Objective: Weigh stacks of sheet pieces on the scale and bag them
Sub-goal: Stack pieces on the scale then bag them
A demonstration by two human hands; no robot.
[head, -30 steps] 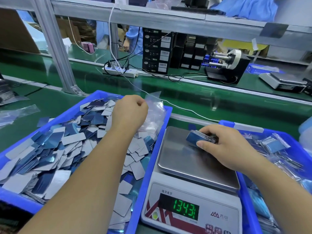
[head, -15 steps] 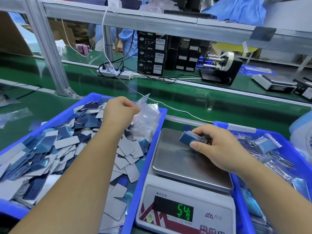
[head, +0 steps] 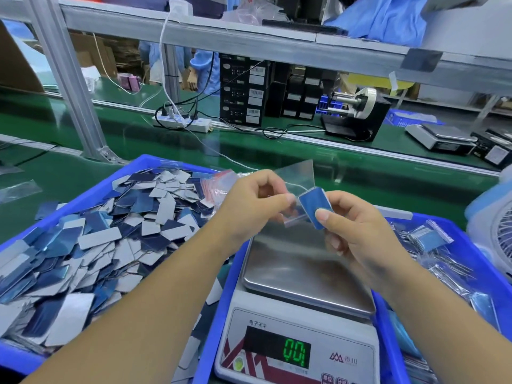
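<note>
A digital scale (head: 302, 275) sits between two blue bins; its steel pan is bare and the display reads 0.0. Above the pan my right hand (head: 357, 231) pinches a small blue stack of sheet pieces (head: 314, 203) between thumb and fingers. My left hand (head: 255, 203) holds a clear zip bag (head: 297, 176) by its mouth, right against the stack's left edge. Loose blue and grey sheet pieces (head: 110, 236) fill the left blue bin (head: 25, 242).
The right blue bin (head: 468, 239) holds several filled bags (head: 432, 239). A pile of spare clear bags (head: 219, 184) lies in the left bin's far corner. A fan (head: 498, 231) stands at the right edge. Behind runs a green conveyor (head: 138, 139) with a power strip, boxes and another scale.
My right hand lifted the stack off the scale pan and the reading fell to zero. My left hand brought a clear bag from the left bin over to meet the stack.
</note>
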